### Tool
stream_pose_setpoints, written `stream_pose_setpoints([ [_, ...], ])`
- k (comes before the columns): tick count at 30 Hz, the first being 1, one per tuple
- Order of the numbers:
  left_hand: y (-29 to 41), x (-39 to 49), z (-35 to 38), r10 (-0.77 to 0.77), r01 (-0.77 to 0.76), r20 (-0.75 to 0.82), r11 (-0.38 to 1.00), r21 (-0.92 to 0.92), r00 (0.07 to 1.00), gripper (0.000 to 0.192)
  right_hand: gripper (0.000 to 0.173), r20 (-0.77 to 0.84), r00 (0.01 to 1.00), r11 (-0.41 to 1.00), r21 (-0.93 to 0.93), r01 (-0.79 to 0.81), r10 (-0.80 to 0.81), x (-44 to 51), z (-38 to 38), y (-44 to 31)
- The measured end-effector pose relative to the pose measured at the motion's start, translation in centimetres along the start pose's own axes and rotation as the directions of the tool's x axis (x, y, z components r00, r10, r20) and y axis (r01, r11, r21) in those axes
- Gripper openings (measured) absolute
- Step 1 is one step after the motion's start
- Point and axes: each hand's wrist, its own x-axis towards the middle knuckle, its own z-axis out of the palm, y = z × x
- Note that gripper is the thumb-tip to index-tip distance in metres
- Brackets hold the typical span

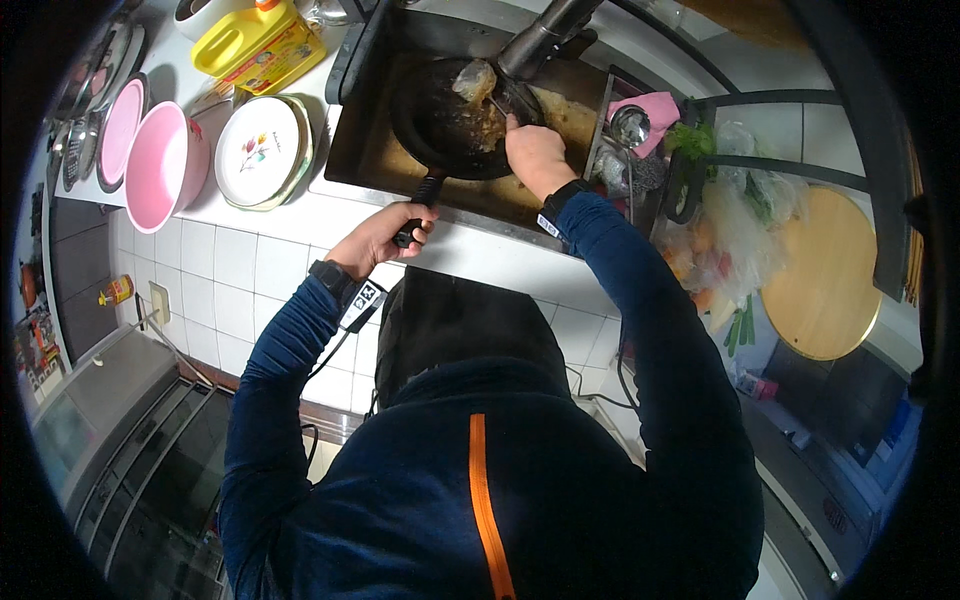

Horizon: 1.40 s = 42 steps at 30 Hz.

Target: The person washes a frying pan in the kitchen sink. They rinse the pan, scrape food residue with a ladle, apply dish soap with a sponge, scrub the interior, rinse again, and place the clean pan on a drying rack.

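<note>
A dark frying pan [420, 135] rests tilted inside a deep sink [360, 150], beneath a thick dark faucet [536, 41]. My left hand [386, 232] is closed around the pan's black handle [429, 189] at the sink's front edge. My right hand [538, 157] reaches over the pan's right side and grips a thin utensil whose far part lies in the pan; its kind is hard to tell. A translucent, rounded thing [475, 81] shows at the pan's far side, with brownish residue near it. Murky brown liquid or residue covers the sink's bottom.
Left of the sink are stacked plates [259, 150], a pink basin [161, 169] and a yellow jug [259, 49]. To the right are a metal ladle [630, 126], a pink cloth [656, 112], plastic bags with vegetables [739, 232] and a round wooden board [825, 277].
</note>
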Motion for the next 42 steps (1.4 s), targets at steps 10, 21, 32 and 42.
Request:
stream_pose_setpoints([
  [10,-0.4,0.2,-0.1,0.042,-0.042,-0.014,0.998,0.049,0.999,0.007,0.035,0.059,0.997,0.999,-0.005,-0.053,0.054,-1.1,-0.6,5.4],
  [21,-0.5,0.2,0.3,0.053,-0.049,-0.068,0.997,0.066,0.996,0.011,0.040,0.058,0.998,0.997,0.077,-0.005,0.001,0.3,-0.9,3.7],
  [32,-1.2,1.0,0.1,0.098,-0.088,-0.092,0.990,0.108,0.991,0.004,0.030,0.395,0.880,0.965,0.101,0.243,-0.263,2.5,-0.6,8.6],
  [42,-1.6,1.8,-0.7,0.117,-0.094,-0.098,0.973,0.213,0.988,0.009,0.014,0.306,0.916,0.958,0.201,0.205,-0.261,5.6,1.1,6.6],
])
